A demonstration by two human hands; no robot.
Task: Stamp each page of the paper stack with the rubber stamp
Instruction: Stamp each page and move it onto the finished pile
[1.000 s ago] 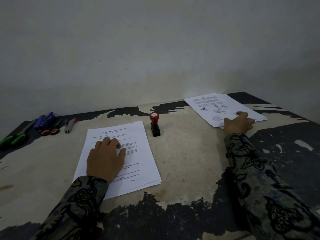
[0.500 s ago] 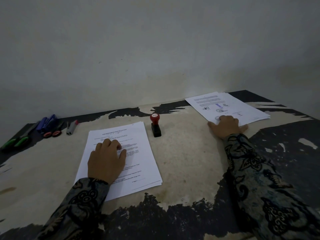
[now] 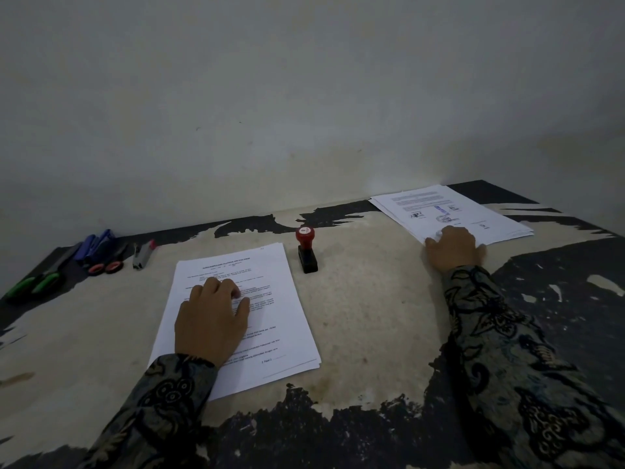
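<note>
Left hand: the left hand [image 3: 211, 321] lies palm down on the near stack of white printed pages [image 3: 236, 313], fingers bent a little at the knuckles with the tips on the text, pressing rather than gripping anything.

Right hand: the right hand [image 3: 453, 248] is reached out to the far right, fingers fairly flat, tips resting on the near edge of the second stack of white pages [image 3: 453, 211] (can't tell if it's pinching a corner, looks more like just touching).

Sleeves: both arms are in dark patterned batik sleeves [image 3: 527, 367].

Rubber stamp: the red-knobbed rubber stamp with a black base [image 3: 306, 250] stands upright on the table between the two stacks, just beside the top right corner of the near one, with neither hand on it.

Far stack: its top sheet shows blue stamp marks around the middle (print too small to read).

Table: worn pale tabletop with peeling black coating [image 3: 372, 316], pushed against a plain off-white wall [image 3: 304, 96].

Left edge stuff: green-handled tools [image 3: 33, 282], blue markers [image 3: 96, 242], red-handled scissors [image 3: 105, 265] and a small grey stapler-like thing [image 3: 143, 255] sit well apart from the papers.
</note>
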